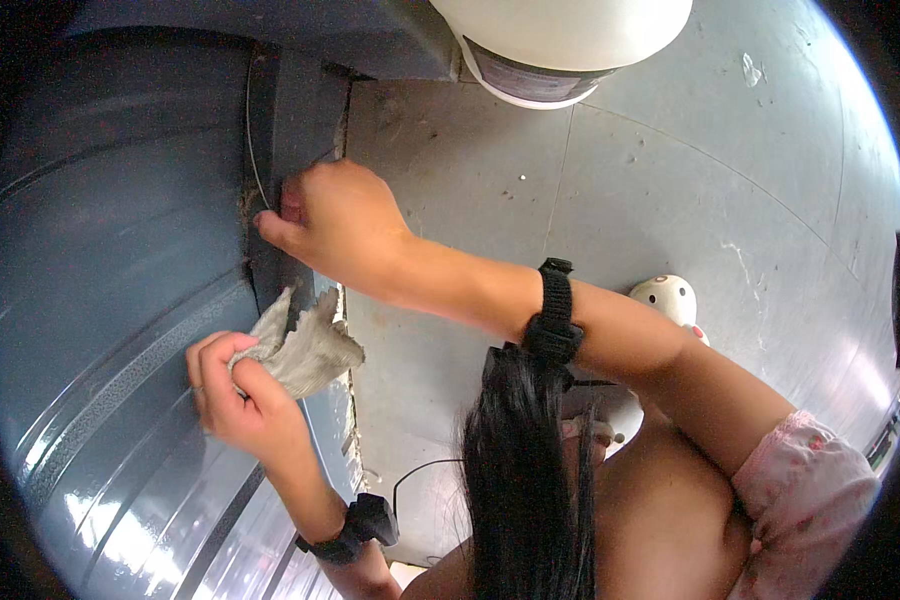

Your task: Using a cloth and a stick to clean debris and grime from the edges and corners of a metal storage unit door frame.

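Observation:
My left hand [244, 390] grips a worn grey-beige cloth [311, 360] with frayed edges, close to a glossy dark blue-grey ribbed panel [135, 187]. The cloth's loose end hangs over the panel's bottom edge strip. Further up, my right hand [349, 221] is curled against a dark recessed strip [270, 112] along the panel. Its thumb and bent fingers are near a thin pale line [251, 142], perhaps a wire or a trim edge. What lies under those fingers is hidden. Each wrist wears a black strap [555, 311].
A white plastic bucket [570, 45] with a printed label stands on the grey floor [457, 150]. Crumbs and scuffs mark the floor. A pale shoe [664, 296] with a face design shows beyond my right forearm. Long dark hair [529, 472] hangs into view, and a thin black cable [420, 469] lies below.

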`<state>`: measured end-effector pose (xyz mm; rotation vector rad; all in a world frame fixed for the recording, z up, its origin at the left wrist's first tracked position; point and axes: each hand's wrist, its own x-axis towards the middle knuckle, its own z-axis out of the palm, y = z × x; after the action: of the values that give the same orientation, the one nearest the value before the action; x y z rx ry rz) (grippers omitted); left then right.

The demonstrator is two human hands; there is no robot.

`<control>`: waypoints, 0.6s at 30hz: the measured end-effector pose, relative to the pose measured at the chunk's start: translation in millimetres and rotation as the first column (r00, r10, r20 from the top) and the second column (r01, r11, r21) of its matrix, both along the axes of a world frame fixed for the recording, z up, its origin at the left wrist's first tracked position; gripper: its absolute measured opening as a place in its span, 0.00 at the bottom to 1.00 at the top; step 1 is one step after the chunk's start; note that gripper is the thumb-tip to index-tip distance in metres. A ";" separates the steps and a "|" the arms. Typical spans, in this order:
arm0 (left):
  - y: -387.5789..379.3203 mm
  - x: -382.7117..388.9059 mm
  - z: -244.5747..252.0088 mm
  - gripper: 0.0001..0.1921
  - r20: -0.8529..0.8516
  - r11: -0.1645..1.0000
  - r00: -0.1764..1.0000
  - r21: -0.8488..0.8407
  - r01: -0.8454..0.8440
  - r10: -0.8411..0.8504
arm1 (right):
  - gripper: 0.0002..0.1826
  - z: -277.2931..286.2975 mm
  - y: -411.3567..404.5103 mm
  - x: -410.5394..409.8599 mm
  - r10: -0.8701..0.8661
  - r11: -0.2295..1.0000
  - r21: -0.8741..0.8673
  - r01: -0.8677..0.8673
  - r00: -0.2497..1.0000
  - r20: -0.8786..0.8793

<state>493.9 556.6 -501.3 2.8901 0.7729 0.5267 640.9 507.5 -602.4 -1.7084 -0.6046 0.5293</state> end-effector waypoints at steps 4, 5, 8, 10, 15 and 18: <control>1.3 -0.1 -1.7 0.08 0.018 1.000 1.000 -0.013 0.009 -0.009 | 0.18 4.5 -6.2 1.0 0.031 1.000 -0.001 -0.031 0.998 0.049; 1.9 -1.5 -1.2 0.08 0.030 1.000 0.999 -0.008 0.021 -0.020 | 0.17 7.5 -11.5 -1.5 0.060 0.998 0.033 -0.061 0.997 0.045; 5.4 -6.3 -1.0 0.08 0.039 0.999 0.999 -0.035 -0.013 0.014 | 0.15 9.1 -31.7 -5.6 0.135 0.986 0.089 -0.138 0.990 0.040; 9.4 -11.6 -2.8 0.08 0.101 0.989 0.993 -0.144 -0.041 0.056 | 0.14 5.0 -47.5 -6.7 0.180 0.977 0.108 -0.183 0.983 0.039; -2.0 -16.8 -6.7 0.11 0.258 0.753 0.895 -0.647 -0.120 0.365 | 0.11 -7.7 -88.1 -6.1 0.455 0.849 0.218 -0.481 0.876 0.160; -13.0 -5.1 -5.5 0.16 0.203 0.358 0.744 -0.932 -0.052 0.637 | 0.06 -21.2 -116.7 -11.3 0.580 0.747 0.287 -0.600 0.799 0.161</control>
<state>488.8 543.6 -506.7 1.4191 1.1361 0.6569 629.6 390.8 -623.6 -1.1960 -1.2319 0.7745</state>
